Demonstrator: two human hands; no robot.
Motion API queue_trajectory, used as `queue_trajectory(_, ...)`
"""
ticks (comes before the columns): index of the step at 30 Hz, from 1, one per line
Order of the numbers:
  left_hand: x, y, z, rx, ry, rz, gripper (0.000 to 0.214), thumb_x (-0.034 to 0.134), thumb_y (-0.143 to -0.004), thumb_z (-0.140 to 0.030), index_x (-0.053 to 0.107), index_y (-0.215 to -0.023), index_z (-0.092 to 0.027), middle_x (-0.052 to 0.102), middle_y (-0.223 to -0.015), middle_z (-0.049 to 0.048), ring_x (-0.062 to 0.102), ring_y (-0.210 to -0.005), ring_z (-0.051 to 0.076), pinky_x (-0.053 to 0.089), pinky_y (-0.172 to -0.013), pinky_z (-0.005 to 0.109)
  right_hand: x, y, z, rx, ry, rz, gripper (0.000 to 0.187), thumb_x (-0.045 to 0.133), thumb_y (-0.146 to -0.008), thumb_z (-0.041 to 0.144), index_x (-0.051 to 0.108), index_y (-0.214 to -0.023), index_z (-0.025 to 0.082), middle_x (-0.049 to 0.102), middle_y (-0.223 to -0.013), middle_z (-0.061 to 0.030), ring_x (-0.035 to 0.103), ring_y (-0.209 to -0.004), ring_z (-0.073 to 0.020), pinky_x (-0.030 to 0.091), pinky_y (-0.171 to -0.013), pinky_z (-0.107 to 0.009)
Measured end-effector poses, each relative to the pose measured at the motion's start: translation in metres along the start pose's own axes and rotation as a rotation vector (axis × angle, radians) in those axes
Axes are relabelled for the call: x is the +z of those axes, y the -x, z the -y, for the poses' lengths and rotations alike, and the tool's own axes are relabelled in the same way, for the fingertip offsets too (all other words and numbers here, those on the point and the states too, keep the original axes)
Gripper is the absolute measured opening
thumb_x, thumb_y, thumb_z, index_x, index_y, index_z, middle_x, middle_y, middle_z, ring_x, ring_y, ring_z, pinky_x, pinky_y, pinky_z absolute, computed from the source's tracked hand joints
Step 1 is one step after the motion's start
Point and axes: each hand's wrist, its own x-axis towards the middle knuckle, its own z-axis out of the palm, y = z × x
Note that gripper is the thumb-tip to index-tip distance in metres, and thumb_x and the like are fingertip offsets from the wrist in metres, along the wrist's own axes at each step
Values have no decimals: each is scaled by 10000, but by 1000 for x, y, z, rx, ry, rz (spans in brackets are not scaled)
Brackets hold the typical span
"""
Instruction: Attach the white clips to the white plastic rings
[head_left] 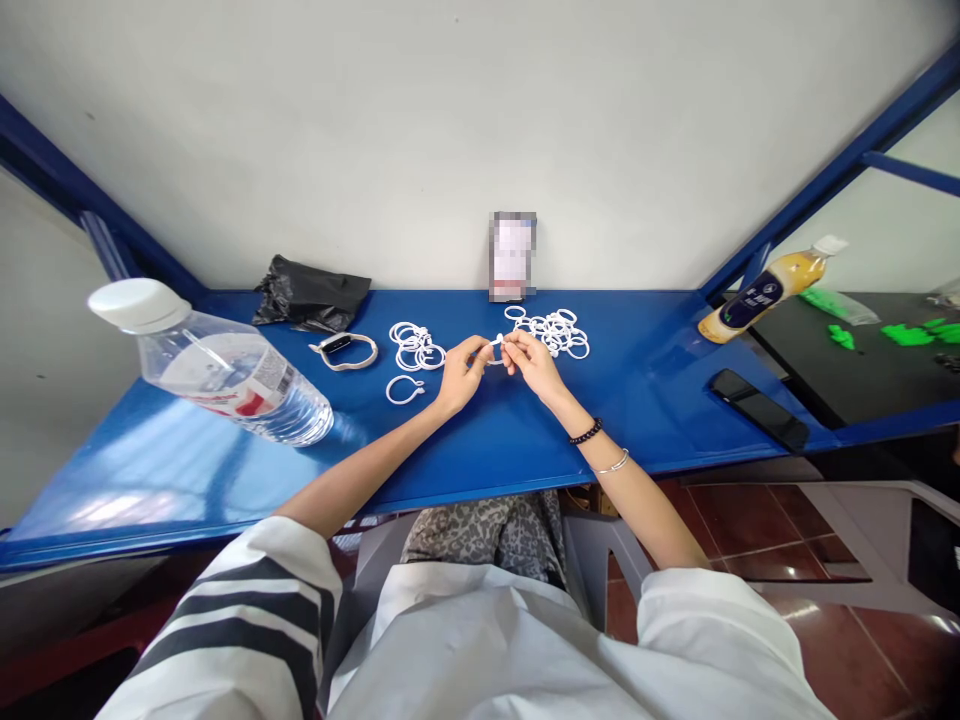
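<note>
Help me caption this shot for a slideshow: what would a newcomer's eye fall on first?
The bright blue bench fills the middle, and at its centre the left hand and right hand together pinch a small white ring. Heaps of white rings lie just beyond them. A big clear water bottle looms at the near left, and an orange drink bottle shows at the far right.

White top (480, 640), black-striped left sleeve (240, 620), right wrist — dark bead bracelet (586, 432), silver bangle (611, 463)

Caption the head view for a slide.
Left hand and right hand pinch one white ring over a blue table, between left ring pile and right ring pile.
</note>
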Motion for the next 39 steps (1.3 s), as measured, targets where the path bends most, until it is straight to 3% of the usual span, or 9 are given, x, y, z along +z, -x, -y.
queue_trajectory(5, 2, -2, -1, -154, 283, 61, 449, 618, -801, -599, 581, -696, -165, 580, -693, 17, 512, -596, 113, 413, -544, 235, 0, 0, 2, 81, -167, -10, 344, 665, -774, 539, 564, -820, 214, 491, -626, 49, 405, -526, -84, 341, -508, -233)
queue_trajectory(8, 2, -2, -4, -288, 478, 146, 430, 669, -770, -575, 554, -701, -167, 567, -665, 12, 510, -615, 115, 409, -548, 231, -1, 0, 4, 131, -270, 1, 356, 710, -735, 531, 554, -810, 220, 512, -710, 35, 391, -562, -84, 364, -538, -232)
queue_trajectory(11, 2, -3, -9, -378, 640, 236, 415, 702, -764, -536, 505, -687, -179, 457, -576, -26, 431, -555, 96, 416, -568, 243, -1, 1, 5, 156, -352, 24, 346, 718, -732, 506, 519, -768, 225, 490, -732, 31, 359, -566, -88, 402, -587, -244)
queue_trajectory(15, 1, -5, -15, -396, 696, 274, 463, 658, -808, -537, 391, -634, -200, 266, -526, -59, 312, -503, 93, 467, -659, 314, 0, 1, 5, 163, -336, 30, 302, 637, -797, 483, 474, -729, 238, 380, -654, 38, 320, -552, -110, 432, -628, -283)
queue_trajectory(19, 0, -5, -17, -376, 662, 259, 468, 584, -854, -551, 353, -635, -208, 231, -535, -50, 351, -538, 120, 487, -750, 375, 0, 0, 4, 127, -243, 6, 255, 554, -862, 476, 493, -749, 256, 309, -592, 45, 330, -541, -133, 445, -638, -310)
queue_trajectory(25, -3, -5, -12, -449, 709, 295, 417, 589, -856, -524, 409, -660, -203, 311, -565, -34, 417, -578, 127, 488, -725, 357, -4, 0, 3, 175, -299, -2, 269, 613, -823, 464, 498, -731, 239, 436, -642, 33, 336, -534, -108, 450, -634, -297)
queue_trajectory(32, -4, -5, -5, -524, 760, 292, 268, 631, -827, -442, 584, -791, -180, 564, -757, 42, 550, -706, 145, 489, -687, 302, -8, -2, 7, 269, -431, -20, 221, 653, -785, 401, 565, -719, 209, 429, -591, 44, 409, -539, -98, 479, -647, -276)
queue_trajectory(39, -2, -2, 7, -510, 696, 216, 280, 727, -750, -427, 663, -860, -177, 646, -900, 59, 598, -783, 134, 502, -731, 281, -11, -5, 2, 275, -390, -141, 213, 698, -704, 361, 662, -860, 220, 673, -904, -10, 600, -753, -122, 510, -777, -277)
